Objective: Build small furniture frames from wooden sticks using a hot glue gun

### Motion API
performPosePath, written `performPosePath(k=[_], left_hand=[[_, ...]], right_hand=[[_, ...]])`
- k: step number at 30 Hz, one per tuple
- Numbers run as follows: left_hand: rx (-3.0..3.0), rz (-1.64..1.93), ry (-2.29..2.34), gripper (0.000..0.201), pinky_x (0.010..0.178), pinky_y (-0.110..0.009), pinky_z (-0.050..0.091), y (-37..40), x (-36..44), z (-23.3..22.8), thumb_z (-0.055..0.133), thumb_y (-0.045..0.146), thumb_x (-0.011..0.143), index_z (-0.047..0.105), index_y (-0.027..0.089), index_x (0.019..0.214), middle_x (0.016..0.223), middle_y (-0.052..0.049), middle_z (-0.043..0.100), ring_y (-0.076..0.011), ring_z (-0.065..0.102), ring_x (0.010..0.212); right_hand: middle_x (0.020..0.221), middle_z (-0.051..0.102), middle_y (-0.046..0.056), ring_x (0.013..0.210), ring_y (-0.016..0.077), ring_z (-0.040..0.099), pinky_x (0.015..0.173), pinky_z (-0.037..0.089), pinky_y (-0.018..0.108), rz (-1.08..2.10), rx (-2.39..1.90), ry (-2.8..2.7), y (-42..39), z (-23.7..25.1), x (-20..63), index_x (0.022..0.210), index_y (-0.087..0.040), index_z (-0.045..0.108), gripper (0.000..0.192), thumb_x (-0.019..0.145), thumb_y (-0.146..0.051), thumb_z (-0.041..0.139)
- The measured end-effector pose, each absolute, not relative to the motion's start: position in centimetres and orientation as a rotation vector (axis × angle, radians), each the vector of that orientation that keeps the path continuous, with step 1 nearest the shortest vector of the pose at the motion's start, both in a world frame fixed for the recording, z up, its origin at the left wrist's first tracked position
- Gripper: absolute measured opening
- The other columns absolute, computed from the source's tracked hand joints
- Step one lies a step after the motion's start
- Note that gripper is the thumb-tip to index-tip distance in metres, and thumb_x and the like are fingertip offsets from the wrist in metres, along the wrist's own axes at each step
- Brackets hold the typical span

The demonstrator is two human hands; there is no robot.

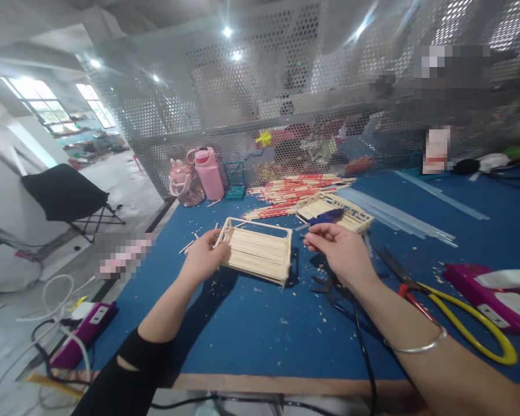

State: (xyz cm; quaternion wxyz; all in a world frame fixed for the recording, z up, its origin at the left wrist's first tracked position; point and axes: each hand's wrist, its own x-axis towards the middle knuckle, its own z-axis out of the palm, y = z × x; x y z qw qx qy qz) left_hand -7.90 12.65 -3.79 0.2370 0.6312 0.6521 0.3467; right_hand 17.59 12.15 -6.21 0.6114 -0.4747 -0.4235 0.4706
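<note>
My left hand [204, 254] grips the left end of a small open frame built of pale wooden sticks [257, 249], holding it tilted just above the blue table [251, 329]. My right hand [340, 249] hovers to the frame's right with fingers pinched together; whether anything thin sits between them I cannot tell. A blue glue gun [326, 217] lies just beyond that hand, its black cord [364, 346] running toward me. A second stick frame [335, 209] rests behind it.
A pile of red-tipped sticks [294, 189] and clear glue rods [398, 216] lie farther back. Yellow-handled scissors [455, 315] and purple boxes [494, 292] are at the right. Pink bottles [208, 172] and a teal basket [234, 179] stand by the mesh screen. A black chair [65, 193] is left.
</note>
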Motion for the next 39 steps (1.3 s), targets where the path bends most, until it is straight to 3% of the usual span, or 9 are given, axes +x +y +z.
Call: performPosePath(k=[3, 8, 12, 16, 20, 22, 25, 30, 39], left_hand=[[1.579, 0.983, 1.83, 0.045, 0.066, -0.028, 0.048, 12.5, -7.6, -3.5, 0.058, 0.028, 0.074, 0.059, 0.014, 0.116, 0.091, -0.006, 0.069, -0.018, 0.063, 0.072], [1.194, 1.153, 1.79, 0.068, 0.05, -0.02, 0.046, 11.8, -6.5, -3.6, 0.064, 0.029, 0.075, 0.039, 0.015, 0.137, 0.102, -0.01, 0.064, -0.0117, 0.061, 0.063], [1.002, 1.253, 1.593, 0.072, 0.047, -0.02, 0.049, 11.2, -5.6, -3.1, 0.067, 0.027, 0.076, 0.033, 0.014, 0.138, 0.103, -0.012, 0.063, -0.0104, 0.062, 0.06], [1.02, 1.394, 1.491, 0.077, 0.051, -0.02, 0.051, 10.9, -5.6, -3.3, 0.075, 0.022, 0.066, 0.039, 0.016, 0.134, 0.113, -0.012, 0.059, -0.0108, 0.063, 0.067], [1.06, 1.508, 1.38, 0.08, 0.057, -0.021, 0.052, 10.7, -5.8, -4.4, 0.078, 0.022, 0.059, 0.042, 0.021, 0.13, 0.119, -0.01, 0.055, -0.0109, 0.063, 0.072], [1.04, 1.501, 1.321, 0.076, 0.053, -0.019, 0.051, 10.7, -5.8, -4.8, 0.076, 0.025, 0.061, 0.041, 0.022, 0.129, 0.121, -0.01, 0.055, -0.0109, 0.062, 0.072], [1.024, 1.46, 1.298, 0.073, 0.045, -0.015, 0.044, 10.6, -5.5, -5.1, 0.074, 0.028, 0.063, 0.041, 0.02, 0.128, 0.121, -0.011, 0.056, -0.0101, 0.061, 0.071], [0.93, 1.495, 1.295, 0.078, 0.044, -0.015, 0.043, 10.3, -5.1, -4.7, 0.074, 0.021, 0.061, 0.039, 0.021, 0.13, 0.121, -0.011, 0.058, -0.0101, 0.062, 0.07], [0.743, 1.614, 1.25, 0.074, 0.04, -0.015, 0.04, 10.6, -6.0, -3.5, 0.069, 0.01, 0.058, 0.042, 0.02, 0.126, 0.115, -0.008, 0.061, -0.0051, 0.058, 0.056]], right_hand=[[0.057, 0.062, -0.003, 0.049, 0.0107, 0.058, 0.049, 0.047, 0.023, 1.063, -1.13, -0.997, 12.3, -6.2, 17.8, 0.075, -0.019, 0.055, 0.04, 0.054, -0.046, 0.075], [0.039, 0.039, -0.01, 0.032, 0.0085, 0.036, 0.034, 0.029, 0.022, 1.028, -1.259, -1.147, 12.2, -6.6, 17.7, 0.075, -0.022, 0.05, 0.041, 0.071, -0.062, 0.055], [0.054, 0.055, -0.001, 0.042, 0.0115, 0.047, 0.043, 0.036, 0.025, 1.058, -1.226, -1.448, 11.6, -6.9, 17.6, 0.071, -0.019, 0.055, 0.057, 0.077, -0.073, 0.036], [0.065, 0.063, 0.005, 0.054, 0.0145, 0.054, 0.051, 0.041, 0.026, 1.015, -1.235, -1.622, 11.3, -6.9, 17.5, 0.068, -0.017, 0.059, 0.056, 0.069, -0.073, 0.051], [0.073, 0.069, 0.01, 0.065, 0.0192, 0.064, 0.056, 0.049, 0.028, 1.504, -0.999, -1.285, 11.4, -6.3, 17.2, 0.081, -0.016, 0.066, 0.066, 0.069, -0.078, 0.044], [0.082, 0.071, 0.009, 0.075, 0.0196, 0.066, 0.064, 0.051, 0.03, 1.622, -0.809, -1.189, 11.2, -6.0, 17.0, 0.089, -0.019, 0.067, 0.059, 0.067, -0.072, 0.055], [0.071, 0.069, 0.004, 0.063, 0.0144, 0.062, 0.06, 0.049, 0.027, 1.454, -0.794, -1.301, 10.7, -5.8, 16.6, 0.078, -0.019, 0.067, 0.043, 0.062, -0.059, 0.071], [0.048, 0.056, -0.002, 0.038, 0.0076, 0.045, 0.04, 0.035, 0.022, 1.133, -1.044, -1.373, 10.2, -6.1, 16.2, 0.062, -0.018, 0.06, 0.048, 0.067, -0.066, 0.061], [0.041, 0.041, -0.007, 0.034, 0.0052, 0.031, 0.037, 0.021, 0.02, 1.423, -0.859, -1.133, 10.5, -4.9, 17.0, 0.056, -0.021, 0.046, 0.046, 0.059, -0.061, 0.069]])
